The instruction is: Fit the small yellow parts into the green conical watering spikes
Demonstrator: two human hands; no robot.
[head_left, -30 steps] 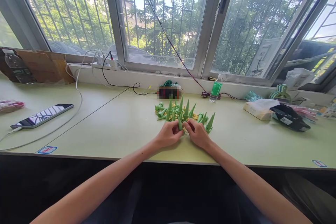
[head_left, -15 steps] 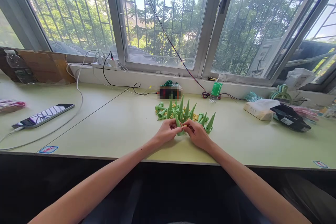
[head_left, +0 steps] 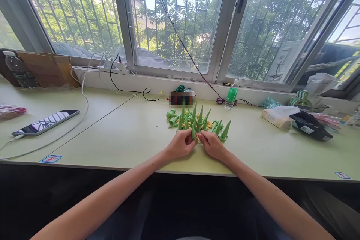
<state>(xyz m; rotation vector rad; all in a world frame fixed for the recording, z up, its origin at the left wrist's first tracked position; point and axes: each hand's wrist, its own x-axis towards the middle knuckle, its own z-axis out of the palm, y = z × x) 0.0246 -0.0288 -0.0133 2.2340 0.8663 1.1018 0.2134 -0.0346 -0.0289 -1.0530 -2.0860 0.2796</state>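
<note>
A cluster of green pointed cones (head_left: 198,118) stands and lies on the pale green table (head_left: 135,135), with small yellow pieces among them. My left hand (head_left: 180,144) is closed round one green cone (head_left: 193,133), held point up at the near edge of the cluster. My right hand (head_left: 211,144) is pinched close against the same cone from the right, fingertips touching near its base. What the right fingers grip is too small to make out.
A phone (head_left: 45,122) on a white cable lies at the left. A green-labelled bottle (head_left: 231,96) stands by the window sill. A tissue pack (head_left: 277,116) and a black packet (head_left: 309,125) lie at the right. Cardboard (head_left: 45,68) leans at far left.
The held cone went from tilted, half a second ago, back to upright between my hands. Both hands stayed at the near edge of the cluster.
</note>
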